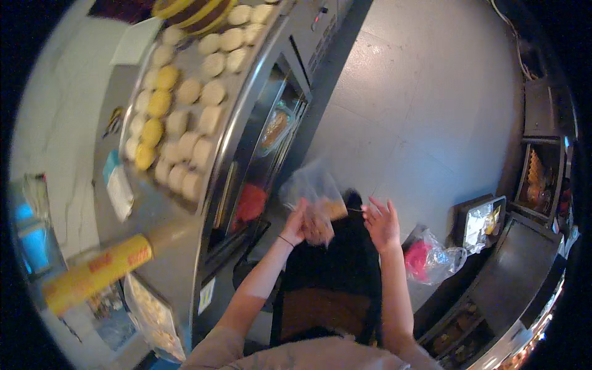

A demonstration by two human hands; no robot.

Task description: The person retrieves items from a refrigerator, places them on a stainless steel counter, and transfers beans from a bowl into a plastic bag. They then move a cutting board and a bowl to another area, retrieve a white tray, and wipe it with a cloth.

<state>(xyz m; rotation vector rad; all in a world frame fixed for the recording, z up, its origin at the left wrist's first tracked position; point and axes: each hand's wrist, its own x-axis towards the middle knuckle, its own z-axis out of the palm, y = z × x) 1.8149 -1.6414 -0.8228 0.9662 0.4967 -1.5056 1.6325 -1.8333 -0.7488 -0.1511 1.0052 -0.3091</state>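
Observation:
My left hand (296,226) grips a clear plastic bag (312,180) in front of my dark apron. Inside or just behind the bag are light-brown pieces that look like bread or pastry (319,229); blur hides their exact kind. To the right of the bag, my right hand (381,224) is raised with its fingers spread. A thin dark strand (355,210) runs between the bag and those fingertips; whether the fingers pinch it cannot be told. To my left, rows of pale buns (185,145) and several yellow ones (159,102) lie on a metal tray (192,51).
A steel counter (173,263) with a glass-fronted cabinet (277,120) runs along my left. On it lie a yellow wrap roll (101,273) bearing writing and a white-and-teal packet (119,192). At right, a plastic bag with something pink (428,259) sits near dark cabinets (513,249).

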